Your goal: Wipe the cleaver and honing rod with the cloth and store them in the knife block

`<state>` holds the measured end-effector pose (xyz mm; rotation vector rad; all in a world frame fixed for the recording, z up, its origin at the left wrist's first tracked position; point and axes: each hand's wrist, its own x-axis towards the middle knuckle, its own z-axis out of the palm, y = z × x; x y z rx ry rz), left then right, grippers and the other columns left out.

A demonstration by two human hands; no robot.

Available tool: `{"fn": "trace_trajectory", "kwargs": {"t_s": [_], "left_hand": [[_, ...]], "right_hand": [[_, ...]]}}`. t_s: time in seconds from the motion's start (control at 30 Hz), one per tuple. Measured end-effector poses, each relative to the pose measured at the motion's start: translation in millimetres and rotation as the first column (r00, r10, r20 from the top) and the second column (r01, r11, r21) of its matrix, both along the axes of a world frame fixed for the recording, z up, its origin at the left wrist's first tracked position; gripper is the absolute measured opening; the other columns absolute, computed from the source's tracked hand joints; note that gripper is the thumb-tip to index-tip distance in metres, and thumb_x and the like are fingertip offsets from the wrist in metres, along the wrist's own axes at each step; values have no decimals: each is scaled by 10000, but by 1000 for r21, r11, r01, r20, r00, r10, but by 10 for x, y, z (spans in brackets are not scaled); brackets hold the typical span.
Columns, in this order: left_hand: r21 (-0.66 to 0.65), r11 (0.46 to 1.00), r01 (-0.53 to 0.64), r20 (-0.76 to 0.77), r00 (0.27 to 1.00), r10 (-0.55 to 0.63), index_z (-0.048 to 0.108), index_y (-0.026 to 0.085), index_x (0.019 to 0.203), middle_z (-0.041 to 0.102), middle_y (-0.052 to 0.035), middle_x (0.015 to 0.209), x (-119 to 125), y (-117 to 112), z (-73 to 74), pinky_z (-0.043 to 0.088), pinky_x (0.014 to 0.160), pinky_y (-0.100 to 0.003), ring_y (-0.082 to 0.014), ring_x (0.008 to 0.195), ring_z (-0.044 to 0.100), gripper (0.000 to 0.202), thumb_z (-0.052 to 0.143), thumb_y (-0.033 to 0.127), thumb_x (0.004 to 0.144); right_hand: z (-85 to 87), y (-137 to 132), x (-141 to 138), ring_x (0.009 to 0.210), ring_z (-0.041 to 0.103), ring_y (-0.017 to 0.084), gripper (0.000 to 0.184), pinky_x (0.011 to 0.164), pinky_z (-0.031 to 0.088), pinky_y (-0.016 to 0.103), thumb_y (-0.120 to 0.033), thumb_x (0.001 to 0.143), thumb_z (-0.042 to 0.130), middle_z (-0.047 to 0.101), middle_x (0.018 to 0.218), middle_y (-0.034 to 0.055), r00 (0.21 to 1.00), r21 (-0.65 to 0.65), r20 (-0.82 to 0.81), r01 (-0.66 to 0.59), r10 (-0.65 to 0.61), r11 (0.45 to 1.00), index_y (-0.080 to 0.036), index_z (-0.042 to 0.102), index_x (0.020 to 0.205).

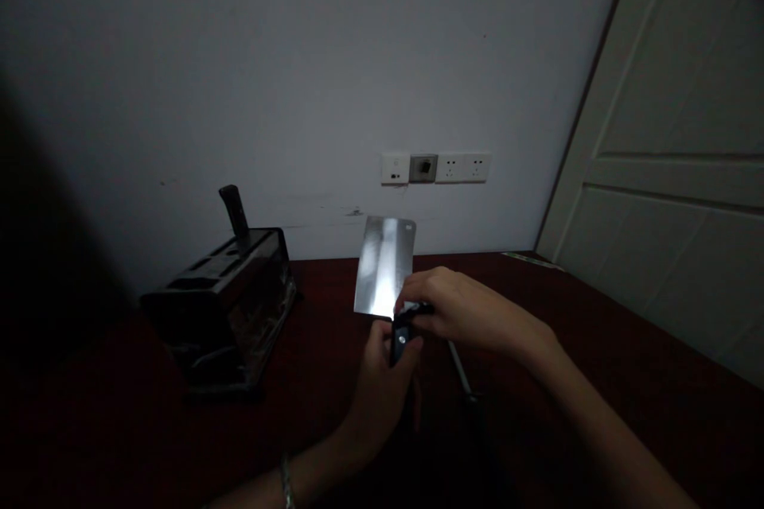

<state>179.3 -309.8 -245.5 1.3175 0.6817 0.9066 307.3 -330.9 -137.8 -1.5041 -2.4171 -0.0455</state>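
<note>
My left hand is wrapped round the black handle of a cleaver, holding its wide shiny blade upright above the dark red table. My right hand reaches in from the right and pinches the top of the handle, just below the blade; its fingers are closed there. A thin bracelet shows on my left wrist.
A black knife block stands at the left on the table, with one black knife handle sticking out of it. A thin pale rod lies under my right hand. Wall sockets sit on the white wall behind. A white door is at the right.
</note>
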Motion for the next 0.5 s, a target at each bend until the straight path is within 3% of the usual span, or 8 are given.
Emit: {"fn": "trace_trajectory", "kwargs": {"t_s": [0.5], "left_hand": [[7, 1000, -17, -20, 1000, 17, 349, 205, 888, 437, 116, 472, -3, -49, 31, 260, 219, -132, -44, 231, 361, 292, 530, 413, 792]], "right_hand": [[12, 14, 107, 841, 554, 170, 94, 698, 392, 274, -173, 774, 558, 618, 910, 43, 998, -24, -52, -22, 21, 999, -189, 600, 857]]}}
